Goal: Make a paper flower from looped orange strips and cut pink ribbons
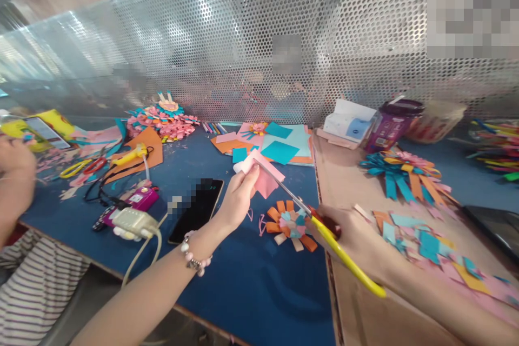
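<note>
Between its thumb and fingers, my left hand (238, 197) pinches a folded piece of pink paper (267, 181) above the blue table. My right hand (348, 232) grips a pair of scissors (343, 259) with a yellow handle. The metal blades lie along the pink paper, close to my left fingertips; whether they have cut into it I cannot tell. Below the blades lies an orange, pink and blue paper flower (288, 224). Behind my left hand are teal paper squares (279, 151) on a stack of coloured sheets (306, 138).
A phone (198, 211), a power strip (135, 219) and a yellow glue gun (132, 155) lie left. Paper scraps (430, 246) and a paper-strip flower (401, 173) cover cardboard at right, near a purple cup (391, 124). A perforated metal screen (259, 38) stands behind. Another person's arm (16, 184) is at far left.
</note>
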Motion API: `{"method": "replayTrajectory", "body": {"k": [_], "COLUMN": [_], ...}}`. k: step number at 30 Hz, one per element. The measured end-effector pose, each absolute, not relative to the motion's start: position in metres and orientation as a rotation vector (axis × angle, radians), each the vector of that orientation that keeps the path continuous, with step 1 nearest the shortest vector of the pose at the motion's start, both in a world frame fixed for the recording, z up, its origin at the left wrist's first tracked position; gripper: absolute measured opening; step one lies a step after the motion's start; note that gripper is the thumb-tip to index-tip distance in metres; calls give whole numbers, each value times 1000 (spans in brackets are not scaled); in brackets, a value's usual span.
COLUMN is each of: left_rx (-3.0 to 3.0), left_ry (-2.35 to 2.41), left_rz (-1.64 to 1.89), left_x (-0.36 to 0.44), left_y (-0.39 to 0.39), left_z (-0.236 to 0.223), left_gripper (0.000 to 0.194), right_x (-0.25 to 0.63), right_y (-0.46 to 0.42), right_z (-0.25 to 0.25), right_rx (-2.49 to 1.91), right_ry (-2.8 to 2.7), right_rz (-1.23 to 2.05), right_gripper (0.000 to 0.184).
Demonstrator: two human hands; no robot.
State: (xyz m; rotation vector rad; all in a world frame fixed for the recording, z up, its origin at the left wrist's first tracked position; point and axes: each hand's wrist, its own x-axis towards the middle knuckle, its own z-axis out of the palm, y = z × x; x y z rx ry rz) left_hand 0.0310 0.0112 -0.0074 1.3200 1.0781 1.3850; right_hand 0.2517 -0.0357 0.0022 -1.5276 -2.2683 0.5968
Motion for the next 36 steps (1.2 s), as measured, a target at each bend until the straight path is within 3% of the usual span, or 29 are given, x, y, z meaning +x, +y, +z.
{"method": "replayTrajectory", "body": {"k": [8,22,31,36], "left_rx": [1295,1281,1290,1243], "left_ry": [1018,1032,1019,999], "left_rz": [1448,1354,1352,1356], "left_x": [31,32,36,37], "left_y": [11,6,2,0], "left_z": [-5,-5,-7,-9], "left_gripper": [41,39,40,37], "right_x": [243,247,248,247], "right_y": [-44,-42,-37,-37], "right_z": [19,20,9,13], "right_rx": [-1609,-1535,-1546,-1467], "right_ry": [-2244,-2290,-2254,-2230], "right_rz": [813,816,625,680], "right_gripper": [34,39,31,32]}}
